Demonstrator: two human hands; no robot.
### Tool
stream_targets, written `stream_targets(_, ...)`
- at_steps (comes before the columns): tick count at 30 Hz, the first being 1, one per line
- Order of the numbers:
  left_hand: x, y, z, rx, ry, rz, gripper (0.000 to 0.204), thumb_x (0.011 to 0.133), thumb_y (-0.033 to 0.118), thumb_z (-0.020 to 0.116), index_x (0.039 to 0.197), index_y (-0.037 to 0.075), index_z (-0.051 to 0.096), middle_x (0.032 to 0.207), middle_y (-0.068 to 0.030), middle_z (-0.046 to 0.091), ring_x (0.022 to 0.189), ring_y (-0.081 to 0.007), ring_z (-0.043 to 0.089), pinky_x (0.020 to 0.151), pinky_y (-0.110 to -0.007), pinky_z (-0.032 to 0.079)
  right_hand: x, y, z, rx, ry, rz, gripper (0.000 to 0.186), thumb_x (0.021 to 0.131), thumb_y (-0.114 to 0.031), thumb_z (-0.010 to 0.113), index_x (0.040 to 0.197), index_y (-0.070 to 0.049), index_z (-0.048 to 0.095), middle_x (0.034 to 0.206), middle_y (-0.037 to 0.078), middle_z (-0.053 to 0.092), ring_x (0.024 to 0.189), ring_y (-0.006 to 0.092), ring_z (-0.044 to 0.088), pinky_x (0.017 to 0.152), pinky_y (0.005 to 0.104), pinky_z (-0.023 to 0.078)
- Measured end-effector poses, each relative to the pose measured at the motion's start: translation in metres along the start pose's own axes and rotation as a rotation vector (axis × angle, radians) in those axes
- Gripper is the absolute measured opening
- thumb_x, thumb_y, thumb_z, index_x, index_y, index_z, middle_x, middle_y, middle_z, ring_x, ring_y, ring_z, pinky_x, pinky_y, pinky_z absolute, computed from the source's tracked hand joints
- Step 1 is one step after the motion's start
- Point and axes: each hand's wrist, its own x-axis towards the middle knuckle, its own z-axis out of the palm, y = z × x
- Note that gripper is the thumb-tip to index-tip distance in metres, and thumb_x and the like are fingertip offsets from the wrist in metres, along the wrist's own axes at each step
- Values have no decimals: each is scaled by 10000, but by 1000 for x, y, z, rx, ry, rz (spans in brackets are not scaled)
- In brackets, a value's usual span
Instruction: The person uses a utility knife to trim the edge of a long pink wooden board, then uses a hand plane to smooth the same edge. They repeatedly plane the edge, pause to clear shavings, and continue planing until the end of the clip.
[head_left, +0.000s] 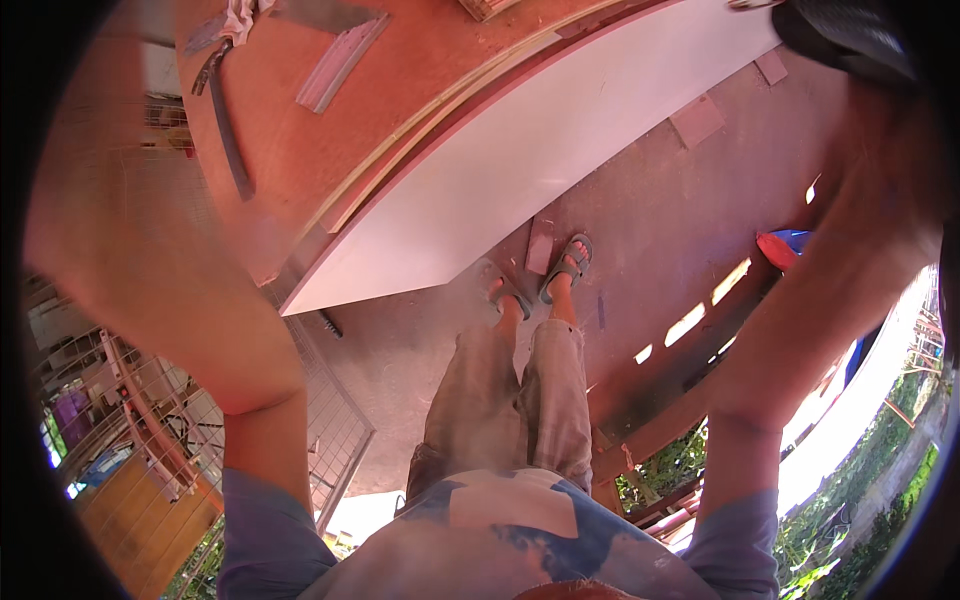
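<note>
Both my arms are bent at the elbows and raised up along the two sides of the view. My left hand (105, 165) is a smear at the upper left, close to the camera, and its fingers do not show. My right hand (890, 125) lies in shadow at the upper right, its fingers hidden too. Beside it is a dark, rounded object (845, 45) that I cannot make out. A long white board (520, 160) stands on edge along the side of an orange-brown table (290, 150), in front of my feet.
On the table lie a dark metal bar with a hooked head (225, 130), a wood offcut (343, 62) and a crumpled cloth (240, 18). Flat wood scraps (697, 121) are on the floor. Wire mesh panels (335, 420) stand at the left, a red and blue object (780, 248) at the right.
</note>
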Motion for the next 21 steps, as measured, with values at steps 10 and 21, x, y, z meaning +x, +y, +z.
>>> stream_targets(10,-132,3,25,-103,-55,-464,205,859,-62,781,1055,-22,734,984,-123,747,886,-186,708,713,-300,567,-149,16,26,298,470,292,440,828,71,799,1177,-61,564,988,194,742,741,205,672,647,322,578)
stream_targets(21,-70,34,-23,-7,-105,85,221,1010,120,653,1211,30,653,1022,-226,723,909,-277,649,779,-391,548,-116,-47,48,339,396,-14,391,890,-3,766,1208,-94,557,928,126,690,766,206,606,640,324,566)
